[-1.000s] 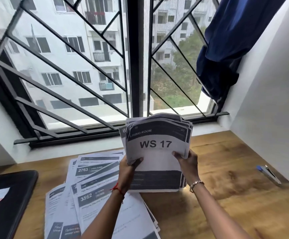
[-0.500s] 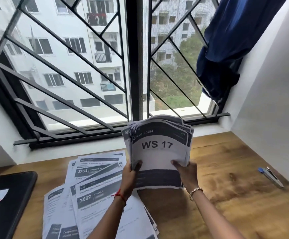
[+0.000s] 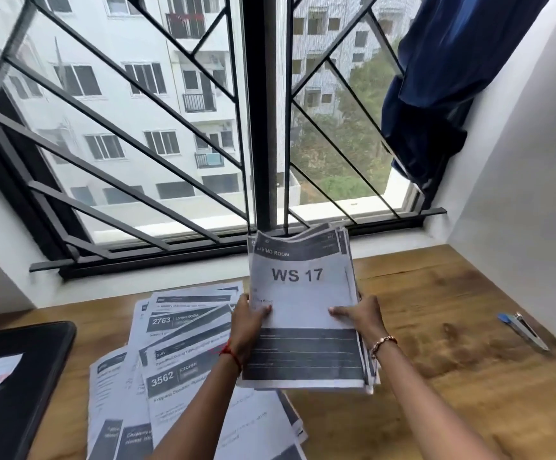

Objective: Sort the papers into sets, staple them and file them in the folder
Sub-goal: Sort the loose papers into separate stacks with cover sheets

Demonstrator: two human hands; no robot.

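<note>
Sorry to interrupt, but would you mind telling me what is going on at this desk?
A person holds a stack of papers in both hands over the wooden desk, left hand on its left edge, right hand on its right; the top sheet reads WS 17. To the left, loose sheets lie spread on the desk beside a black folder.

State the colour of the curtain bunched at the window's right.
The curtain is dark blue; the head view shows it.

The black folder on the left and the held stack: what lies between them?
In the head view, loose printed sheets are spread on the table between the black folder and the stack.
</note>
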